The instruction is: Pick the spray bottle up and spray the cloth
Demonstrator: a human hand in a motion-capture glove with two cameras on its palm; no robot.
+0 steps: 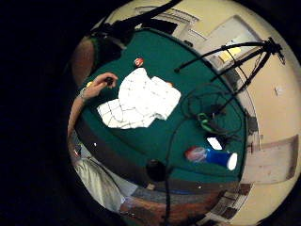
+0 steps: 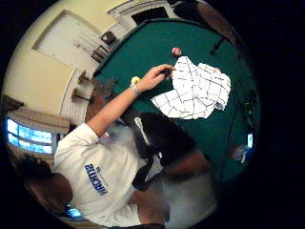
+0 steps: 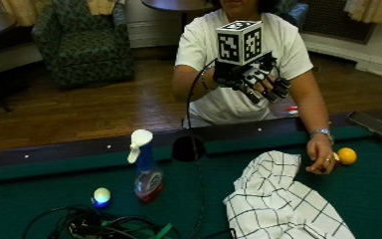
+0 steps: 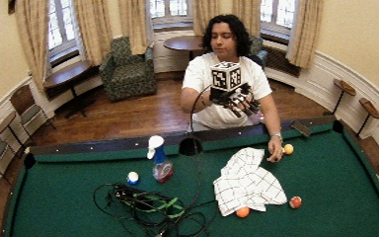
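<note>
A spray bottle (image 3: 144,167) with a white trigger head, blue neck and red base stands upright on the green felt near the table's front rail; it also shows in the wide outside view (image 4: 159,160) and lying far off in the little finger side view (image 1: 211,156). A white checked cloth (image 3: 280,201) lies crumpled on the felt to its right (image 4: 246,182) (image 1: 141,100) (image 2: 194,89). My gloved right hand (image 3: 257,79) is raised in front of the person's chest, well above and behind the table, fingers spread and holding nothing (image 4: 239,98).
The bare left hand (image 3: 320,157) rests on the felt beside the cloth, next to a yellow ball (image 3: 346,155). A white and blue ball (image 3: 101,196) and a tangle of black cables (image 4: 147,207) lie left of the bottle. Two more balls (image 4: 295,202) lie beyond the cloth.
</note>
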